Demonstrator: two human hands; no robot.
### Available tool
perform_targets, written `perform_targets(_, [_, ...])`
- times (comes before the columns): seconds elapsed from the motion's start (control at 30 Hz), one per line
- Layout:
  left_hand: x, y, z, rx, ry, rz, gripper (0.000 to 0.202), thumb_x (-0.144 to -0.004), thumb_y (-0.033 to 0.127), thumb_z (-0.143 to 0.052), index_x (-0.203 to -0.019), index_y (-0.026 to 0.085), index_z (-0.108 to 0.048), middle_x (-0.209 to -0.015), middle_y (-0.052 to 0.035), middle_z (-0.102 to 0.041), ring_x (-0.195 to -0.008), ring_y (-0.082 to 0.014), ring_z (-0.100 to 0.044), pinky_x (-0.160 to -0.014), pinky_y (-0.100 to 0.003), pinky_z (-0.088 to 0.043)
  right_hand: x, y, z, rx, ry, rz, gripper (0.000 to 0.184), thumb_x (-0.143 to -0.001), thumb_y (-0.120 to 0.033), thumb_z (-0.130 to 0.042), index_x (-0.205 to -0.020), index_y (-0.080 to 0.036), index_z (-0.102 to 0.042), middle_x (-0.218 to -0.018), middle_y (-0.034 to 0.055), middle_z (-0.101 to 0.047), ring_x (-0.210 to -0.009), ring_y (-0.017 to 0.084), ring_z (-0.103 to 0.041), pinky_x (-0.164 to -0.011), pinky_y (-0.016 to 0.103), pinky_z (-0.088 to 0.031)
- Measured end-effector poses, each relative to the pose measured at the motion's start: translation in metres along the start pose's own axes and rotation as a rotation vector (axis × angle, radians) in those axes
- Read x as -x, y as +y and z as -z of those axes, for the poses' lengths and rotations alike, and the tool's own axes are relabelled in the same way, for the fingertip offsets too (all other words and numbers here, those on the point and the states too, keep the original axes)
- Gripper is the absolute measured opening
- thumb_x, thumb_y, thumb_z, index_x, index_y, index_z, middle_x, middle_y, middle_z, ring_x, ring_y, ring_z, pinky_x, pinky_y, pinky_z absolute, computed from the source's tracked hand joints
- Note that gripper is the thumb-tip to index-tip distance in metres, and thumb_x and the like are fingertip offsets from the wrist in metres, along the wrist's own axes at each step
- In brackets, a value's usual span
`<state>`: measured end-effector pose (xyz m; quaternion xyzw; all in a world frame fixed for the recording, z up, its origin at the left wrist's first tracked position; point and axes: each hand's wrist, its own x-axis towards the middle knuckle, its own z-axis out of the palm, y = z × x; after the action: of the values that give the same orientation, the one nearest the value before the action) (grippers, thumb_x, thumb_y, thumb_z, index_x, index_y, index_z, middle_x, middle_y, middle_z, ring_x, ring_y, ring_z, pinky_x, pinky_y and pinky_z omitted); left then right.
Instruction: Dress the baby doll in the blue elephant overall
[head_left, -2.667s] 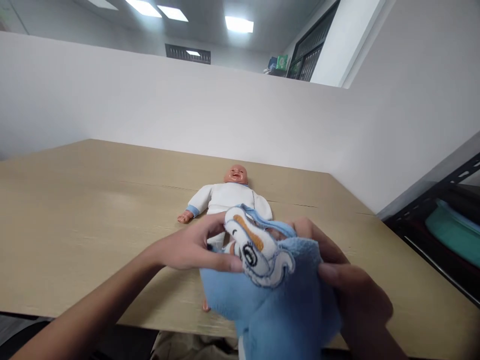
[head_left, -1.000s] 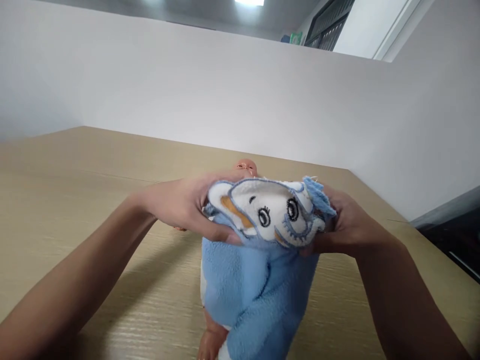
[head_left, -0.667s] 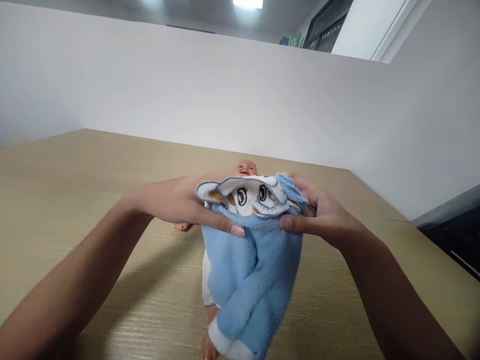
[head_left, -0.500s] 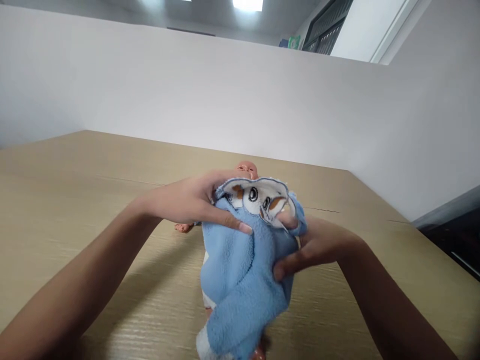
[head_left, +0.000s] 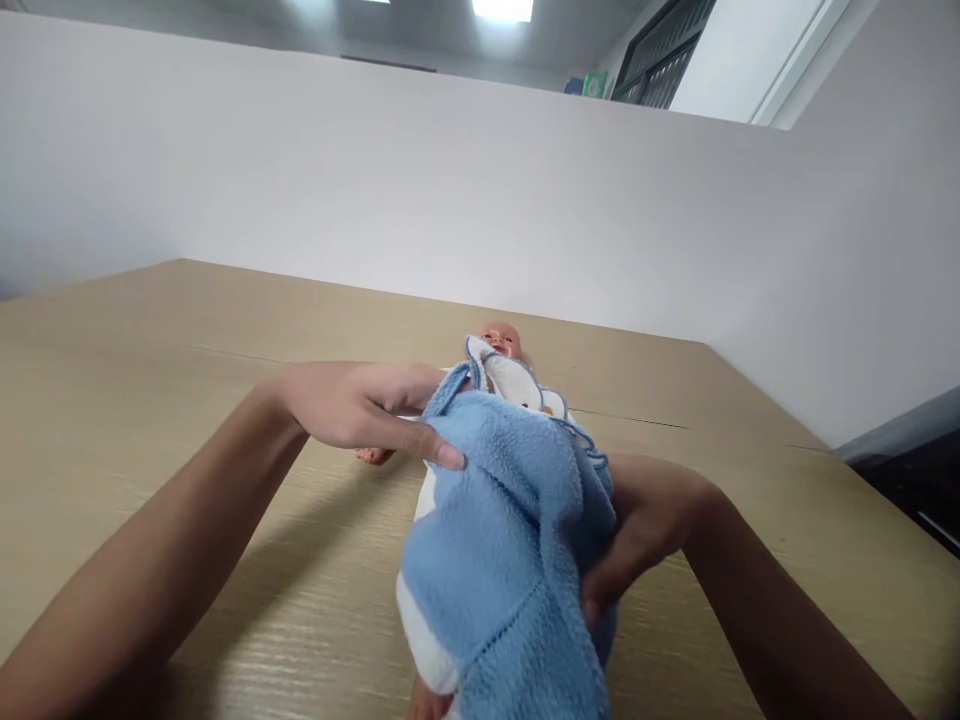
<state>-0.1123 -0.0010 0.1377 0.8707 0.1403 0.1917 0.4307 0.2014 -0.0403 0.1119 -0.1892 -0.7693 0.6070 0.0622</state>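
A fluffy blue and white doll garment (head_left: 495, 510) hangs between my two hands, its inside-out collar edge showing a printed pattern. My left hand (head_left: 375, 405) pinches the left upper edge, thumb on the outside and fingers tucked behind the fabric. My right hand (head_left: 637, 520) grips the right side, with its fingers hidden inside or behind the cloth. Beyond it a baby doll (head_left: 501, 338) lies on its back, head away from me. One doll hand shows at the left, and a bit of leg shows below the garment; the rest is covered.
The wooden table (head_left: 187, 330) stretches out on all sides, with a thin seam across it. A white wall (head_left: 375, 180) stands behind its far edge. A dark object (head_left: 915, 480) is at the right edge of the view.
The garment's collar has folded over, so less of the printed inside shows. My right hand has moved slightly down and right, and the lower part of the cloth has swung right.
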Motion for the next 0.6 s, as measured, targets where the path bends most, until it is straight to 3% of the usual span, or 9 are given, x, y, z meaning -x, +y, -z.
perform_targets(0.07, [-0.002, 0.001, -0.001, 0.043, -0.181, 0.083, 0.023, -0.099, 0.041, -0.081, -0.104, 0.018, -0.08, -0.092, -0.007, -0.081, -0.084, -0.0234, -0.079, -0.076, -0.031, -0.068, -0.002, 0.0, 0.0, 0.051, 0.029, 0.026, 0.052, -0.073, -0.053, -0.1, -0.112, -0.021, -0.088, -0.105, 0.0062, -0.086, -0.118, 0.03, -0.077, -0.096, 0.035, -0.066])
perform_targets(0.13, [-0.007, 0.002, -0.003, 0.137, -0.358, 0.135, 0.031, -0.091, 0.039, -0.09, -0.111, 0.018, -0.081, -0.108, -0.0101, -0.084, -0.103, -0.0297, -0.081, -0.089, -0.035, -0.07, -0.001, 0.003, -0.003, 0.069, 0.14, 0.044, 0.045, -0.075, -0.05, -0.099, -0.108, -0.022, -0.089, -0.106, 0.0055, -0.086, -0.115, 0.03, -0.078, -0.098, 0.036, -0.066])
perform_targets(0.23, [-0.015, -0.001, -0.007, 0.276, -0.475, 0.124, 0.039, -0.078, 0.031, -0.1, -0.112, 0.02, -0.083, -0.118, -0.0105, -0.085, -0.116, -0.033, -0.08, -0.099, -0.035, -0.068, 0.007, 0.015, -0.007, 0.059, 0.279, 0.078, 0.04, -0.075, -0.052, -0.097, -0.096, -0.019, -0.088, -0.094, 0.0049, -0.084, -0.104, 0.03, -0.079, -0.102, 0.04, -0.064])
perform_targets(0.33, [-0.021, -0.007, -0.014, 0.303, -0.345, 0.031, 0.023, -0.086, 0.027, -0.093, -0.106, 0.02, -0.084, -0.111, -0.0095, -0.086, -0.108, -0.0292, -0.081, -0.096, -0.033, -0.069, 0.015, 0.032, -0.011, 0.003, 0.367, 0.039, 0.049, -0.077, -0.059, -0.092, -0.102, -0.018, -0.087, -0.096, 0.0071, -0.084, -0.104, 0.032, -0.078, -0.106, 0.047, -0.062])
perform_targets(0.43, [-0.024, -0.011, -0.022, 0.342, -0.139, -0.093, 0.01, -0.092, 0.027, -0.087, -0.097, 0.02, -0.083, -0.097, -0.0062, -0.085, -0.103, -0.0246, -0.08, -0.095, -0.03, -0.067, 0.019, 0.043, -0.013, -0.122, 0.28, -0.033, 0.066, -0.076, -0.064, -0.091, -0.121, -0.016, -0.083, -0.108, 0.0116, -0.084, -0.113, 0.037, -0.077, -0.108, 0.051, -0.06])
perform_targets(0.53, [-0.023, -0.012, -0.033, 0.42, 0.015, -0.105, 0.014, -0.095, 0.033, -0.086, -0.092, 0.02, -0.081, -0.089, -0.0042, -0.082, -0.105, -0.0234, -0.079, -0.099, -0.031, -0.065, 0.017, 0.042, -0.017, -0.29, 0.223, 0.019, 0.088, -0.069, -0.072, -0.093, -0.134, -0.014, -0.077, -0.118, 0.015, -0.082, -0.123, 0.041, -0.075, -0.108, 0.051, -0.06])
perform_targets(0.6, [-0.021, -0.012, -0.04, 0.471, 0.057, -0.056, 0.019, -0.098, 0.038, -0.083, -0.098, 0.019, -0.081, -0.089, -0.0047, -0.082, -0.103, -0.0235, -0.079, -0.1, -0.033, -0.065, 0.014, 0.034, -0.021, -0.312, 0.282, 0.079, 0.095, -0.063, -0.069, -0.099, -0.138, -0.017, -0.074, -0.123, 0.0153, -0.081, -0.132, 0.042, -0.071, -0.113, 0.051, -0.057])
